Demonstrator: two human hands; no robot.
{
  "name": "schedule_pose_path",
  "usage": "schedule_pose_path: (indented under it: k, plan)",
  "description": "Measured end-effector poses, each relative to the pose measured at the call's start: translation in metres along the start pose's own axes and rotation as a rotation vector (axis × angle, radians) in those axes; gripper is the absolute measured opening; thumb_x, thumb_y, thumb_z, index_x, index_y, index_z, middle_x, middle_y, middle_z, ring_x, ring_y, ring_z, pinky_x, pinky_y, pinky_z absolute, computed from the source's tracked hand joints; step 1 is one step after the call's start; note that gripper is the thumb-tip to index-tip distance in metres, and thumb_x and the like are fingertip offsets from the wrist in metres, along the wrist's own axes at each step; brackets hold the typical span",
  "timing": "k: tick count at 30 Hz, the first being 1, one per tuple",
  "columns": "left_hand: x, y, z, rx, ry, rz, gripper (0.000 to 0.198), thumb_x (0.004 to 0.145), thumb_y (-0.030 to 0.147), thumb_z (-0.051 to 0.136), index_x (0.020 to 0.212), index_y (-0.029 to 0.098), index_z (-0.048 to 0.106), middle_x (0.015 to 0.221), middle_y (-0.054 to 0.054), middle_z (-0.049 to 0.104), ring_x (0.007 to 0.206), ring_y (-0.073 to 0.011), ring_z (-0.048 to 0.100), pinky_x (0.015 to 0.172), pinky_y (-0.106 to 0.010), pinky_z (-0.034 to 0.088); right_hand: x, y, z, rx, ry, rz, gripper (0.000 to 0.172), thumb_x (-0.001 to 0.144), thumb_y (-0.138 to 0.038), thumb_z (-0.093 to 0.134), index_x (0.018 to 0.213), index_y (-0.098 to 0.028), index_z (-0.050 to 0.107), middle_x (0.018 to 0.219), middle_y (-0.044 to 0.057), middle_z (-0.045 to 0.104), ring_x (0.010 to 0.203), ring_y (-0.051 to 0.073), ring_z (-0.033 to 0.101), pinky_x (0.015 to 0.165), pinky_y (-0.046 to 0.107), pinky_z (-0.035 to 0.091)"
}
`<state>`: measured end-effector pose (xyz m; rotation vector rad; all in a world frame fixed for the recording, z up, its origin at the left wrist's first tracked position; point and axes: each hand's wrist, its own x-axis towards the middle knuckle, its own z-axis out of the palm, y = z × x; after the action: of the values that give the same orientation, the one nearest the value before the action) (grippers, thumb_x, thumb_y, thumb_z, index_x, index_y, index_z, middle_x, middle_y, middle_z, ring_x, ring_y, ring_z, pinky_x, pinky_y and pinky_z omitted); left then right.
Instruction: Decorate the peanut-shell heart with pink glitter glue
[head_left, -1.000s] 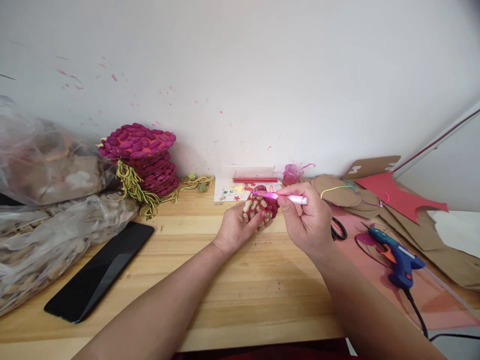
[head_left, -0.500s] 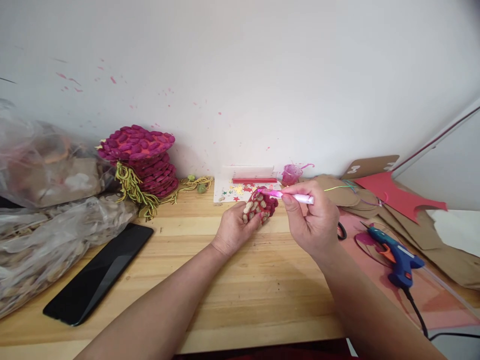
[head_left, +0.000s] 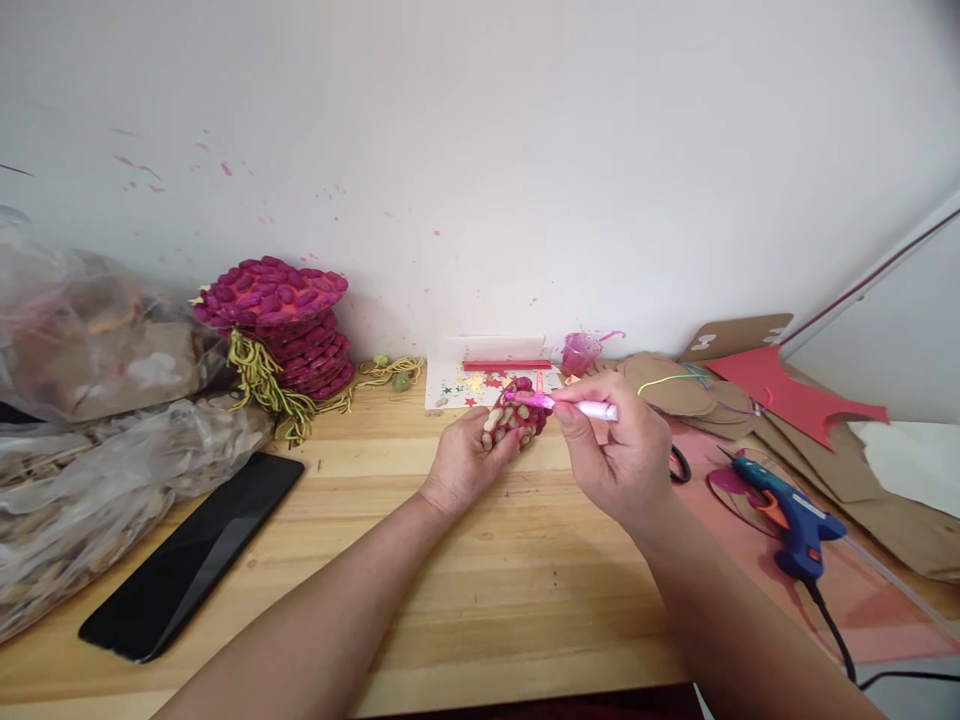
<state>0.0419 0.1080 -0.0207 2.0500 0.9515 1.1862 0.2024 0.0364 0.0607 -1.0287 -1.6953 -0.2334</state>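
My left hand (head_left: pixel 466 455) grips a small piece covered with peanuts (head_left: pixel 517 420), some painted magenta and others still tan. Between the thumb and fingers of my right hand (head_left: pixel 619 435) is a paintbrush (head_left: pixel 596 410) with a white handle and a pink-stained front end. Its tip touches the peanut-covered piece at the upper side. Behind it a small cup of pink paint (head_left: pixel 581 353) stands against the wall. A white sheet with star confetti (head_left: pixel 480 383) lies just past my left hand.
At left are a stack of magenta peanut-covered pieces (head_left: pixel 281 325), yellow yarn (head_left: pixel 262 375), plastic bags of peanuts (head_left: pixel 112 510) and a black phone (head_left: pixel 195 555). To the right lie a blue glue gun (head_left: pixel 791 510), brown cardboard shapes (head_left: pixel 675 385) and red card (head_left: pixel 795 390).
My right hand has shifted slightly left and down, and the brush tip sits lower on the peanut-covered piece. My left hand keeps its hold. The view has moved a little.
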Motion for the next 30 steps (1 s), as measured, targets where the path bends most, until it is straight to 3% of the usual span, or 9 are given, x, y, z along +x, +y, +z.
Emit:
schedule_pose_path:
  k: [4,11,17,24,30]
  plan:
    - [0.0002,-0.0008,0.0005,-0.008,-0.003,0.009,0.021,0.092,0.034,0.064,0.079,0.019,0.070,0.079,-0.004,0.067,0.072,-0.0163,0.061,0.071,-0.028,0.047,-0.0002,0.0018,-0.0015,-0.019,0.033,0.000,0.007,0.094,-0.019,0.063,0.098,-0.024,0.063,0.088,0.002,0.072,0.081,0.018,0.068,0.076,0.034,0.053]
    - [0.0005,-0.0003,0.0004,-0.009,0.020,0.007,0.027,0.090,0.035,0.065,0.069,0.019,0.062,0.069,0.000,0.057,0.063,-0.0131,0.053,0.062,-0.026,0.041,-0.0005,-0.0044,0.0003,0.002,-0.062,-0.033,0.007,0.095,-0.019,0.063,0.097,-0.025,0.062,0.086,0.001,0.071,0.077,0.017,0.066,0.071,0.033,0.051]
    - [0.0000,0.0006,0.0001,-0.013,-0.007,-0.004,0.024,0.091,0.036,0.066,0.075,0.019,0.068,0.077,-0.003,0.065,0.070,-0.0153,0.059,0.068,-0.027,0.046,0.0007,-0.0023,-0.0018,0.000,0.008,-0.040,0.007,0.095,-0.018,0.062,0.097,-0.024,0.062,0.085,0.001,0.071,0.077,0.017,0.065,0.075,0.035,0.051]
    - [0.0010,0.0031,-0.0007,-0.012,0.010,0.002,0.026,0.090,0.036,0.065,0.070,0.019,0.064,0.071,-0.001,0.061,0.064,-0.0138,0.055,0.063,-0.026,0.043,-0.0001,-0.0033,-0.0016,0.001,-0.062,-0.020,0.003,0.095,-0.021,0.062,0.095,-0.024,0.062,0.084,0.002,0.071,0.077,0.018,0.066,0.072,0.035,0.051]
    - [0.0004,-0.0015,0.0011,-0.031,0.005,0.017,0.019,0.090,0.032,0.066,0.077,0.019,0.069,0.075,-0.003,0.065,0.068,-0.0154,0.059,0.067,-0.027,0.045,0.0000,0.0020,-0.0022,-0.004,0.005,-0.020,0.007,0.094,-0.018,0.064,0.097,-0.025,0.063,0.087,0.002,0.071,0.080,0.018,0.067,0.075,0.035,0.052]
